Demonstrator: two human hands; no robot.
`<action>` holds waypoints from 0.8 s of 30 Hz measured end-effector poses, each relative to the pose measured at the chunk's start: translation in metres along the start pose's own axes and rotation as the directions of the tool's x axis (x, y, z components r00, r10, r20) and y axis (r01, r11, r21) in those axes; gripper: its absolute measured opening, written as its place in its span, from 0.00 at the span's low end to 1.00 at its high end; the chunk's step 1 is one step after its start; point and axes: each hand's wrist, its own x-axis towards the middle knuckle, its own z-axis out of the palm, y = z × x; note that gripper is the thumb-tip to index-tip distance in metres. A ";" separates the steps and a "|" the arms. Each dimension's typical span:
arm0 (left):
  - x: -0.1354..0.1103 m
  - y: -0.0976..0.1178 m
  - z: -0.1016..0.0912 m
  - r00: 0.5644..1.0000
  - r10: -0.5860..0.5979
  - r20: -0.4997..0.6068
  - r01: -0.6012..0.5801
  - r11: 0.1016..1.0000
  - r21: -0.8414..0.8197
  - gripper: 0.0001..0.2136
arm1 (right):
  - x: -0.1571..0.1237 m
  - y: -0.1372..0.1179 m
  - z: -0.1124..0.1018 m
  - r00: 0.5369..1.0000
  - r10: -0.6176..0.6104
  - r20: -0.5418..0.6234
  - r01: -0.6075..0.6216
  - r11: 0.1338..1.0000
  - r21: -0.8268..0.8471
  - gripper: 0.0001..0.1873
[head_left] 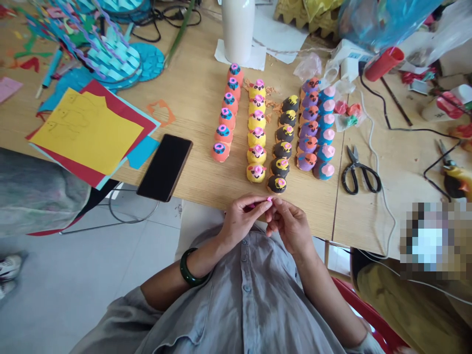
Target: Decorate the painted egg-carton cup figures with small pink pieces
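A dark phone (164, 167) lies left of a row of orange domes (220, 151), apparently set aside to leave working room. The left hand (240, 217) curls its fingers, thumb and forefinger pinching a small pink piece (269, 199) just below the yellow domes (255, 173) and black domes (277, 184), likely to steady it. The right hand (293, 227) meets it there, fingertips closed on the piece's other side, seemingly for fine control. Purple domes (306, 161), blue domes (323, 170) and scissors (359, 169) follow, the scissors probably parked within reach.
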 end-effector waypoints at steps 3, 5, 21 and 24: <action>-0.001 0.000 0.000 0.999 0.042 -0.011 -0.041 0.999 0.026 0.08 | -0.002 0.000 0.000 1.000 0.003 0.000 -0.003 1.000 -0.011 0.18; -0.001 -0.001 0.001 0.999 0.038 0.000 -0.038 0.999 0.017 0.09 | -0.004 0.000 0.000 1.000 0.004 -0.008 -0.004 1.000 -0.001 0.18; 0.015 -0.001 -0.001 0.992 -0.123 -0.031 0.125 0.990 0.073 0.14 | 0.005 -0.004 -0.037 0.823 -0.462 -0.331 0.373 0.879 -0.297 0.15; 0.017 -0.001 -0.002 0.998 -0.046 0.040 0.040 0.990 0.137 0.12 | 0.012 -0.007 -0.046 0.773 -0.507 -0.381 0.412 0.859 -0.305 0.16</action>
